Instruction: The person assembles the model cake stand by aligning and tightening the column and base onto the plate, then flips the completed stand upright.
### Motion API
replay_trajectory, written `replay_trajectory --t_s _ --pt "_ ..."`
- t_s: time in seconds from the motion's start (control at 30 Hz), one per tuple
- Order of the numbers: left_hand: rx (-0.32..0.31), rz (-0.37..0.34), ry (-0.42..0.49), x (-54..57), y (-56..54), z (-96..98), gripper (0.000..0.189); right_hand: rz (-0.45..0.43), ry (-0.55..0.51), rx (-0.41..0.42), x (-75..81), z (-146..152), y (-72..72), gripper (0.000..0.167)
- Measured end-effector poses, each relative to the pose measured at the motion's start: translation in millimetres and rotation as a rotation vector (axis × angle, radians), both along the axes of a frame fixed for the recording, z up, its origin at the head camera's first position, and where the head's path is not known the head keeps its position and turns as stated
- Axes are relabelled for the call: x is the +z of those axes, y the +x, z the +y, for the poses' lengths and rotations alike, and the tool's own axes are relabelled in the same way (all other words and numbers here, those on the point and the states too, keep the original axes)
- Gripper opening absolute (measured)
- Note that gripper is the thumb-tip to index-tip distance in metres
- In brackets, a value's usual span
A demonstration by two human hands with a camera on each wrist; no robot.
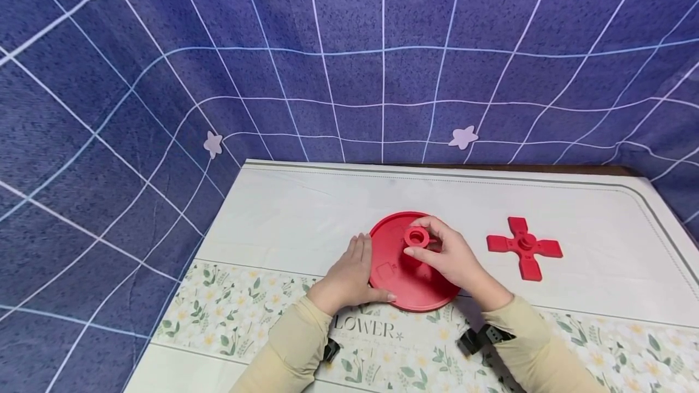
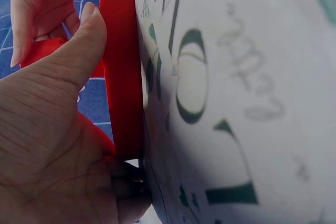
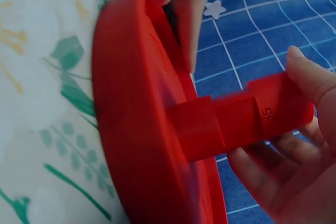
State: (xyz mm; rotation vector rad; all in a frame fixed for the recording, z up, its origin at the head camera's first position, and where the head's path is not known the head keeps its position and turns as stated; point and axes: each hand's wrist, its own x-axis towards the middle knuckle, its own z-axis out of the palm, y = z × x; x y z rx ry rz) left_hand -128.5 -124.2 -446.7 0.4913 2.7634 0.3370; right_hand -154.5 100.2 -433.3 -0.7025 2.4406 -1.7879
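A round red disc (image 1: 404, 290) with a raised rim lies on the table. From its middle rises a red hollow post (image 3: 239, 121), stepped along its length, with a ring-shaped top. My left hand (image 1: 349, 278) holds the disc at its left and near edge, thumb over the rim and fingers along the side. With thumb and fingers my right hand (image 1: 450, 253) grips the upper end of the post. In the right wrist view the lower end of the post meets the disc, and a small raised mark shows on its side.
To the right of the disc lies a red cross-shaped piece (image 1: 526, 245) with a round knob at its centre. A white tablecloth (image 1: 306, 211) with a floral band and lettering covers the table. Blue gridded fabric (image 1: 349, 77) with star shapes hangs behind and to the left.
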Motion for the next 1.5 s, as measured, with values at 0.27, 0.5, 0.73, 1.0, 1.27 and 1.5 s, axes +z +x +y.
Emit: replay_trajectory --t_s 0.27,0.5,0.73,1.0,1.27,1.5 --pt "0.007 -0.005 0.023 -1.5 0.1 -0.4 0.122 0.080 0.073 -0.172 -17.2 -5 -1.1 0.045" --pt "0.006 -0.001 0.017 -3.3 1.1 -0.7 0.122 0.137 0.098 -0.219 -20.5 -8 0.9 0.048" --pt "-0.001 -0.002 0.023 -2.4 1.1 -0.5 0.122 0.173 0.123 -0.105 -18.5 0 -2.6 0.057" --pt "0.000 -0.006 0.021 -1.7 -0.1 0.1 0.122 0.096 -0.099 0.215 -18.3 8 -16.2 0.050" --pt "-0.003 -0.008 0.015 -1.9 -0.2 0.7 0.122 -0.035 -0.121 0.242 -20.9 11 -17.4 0.041" --pt "0.006 -0.010 0.017 -1.9 0.8 -0.7 0.122 0.028 -0.113 0.159 -23.0 7 -13.8 0.037"
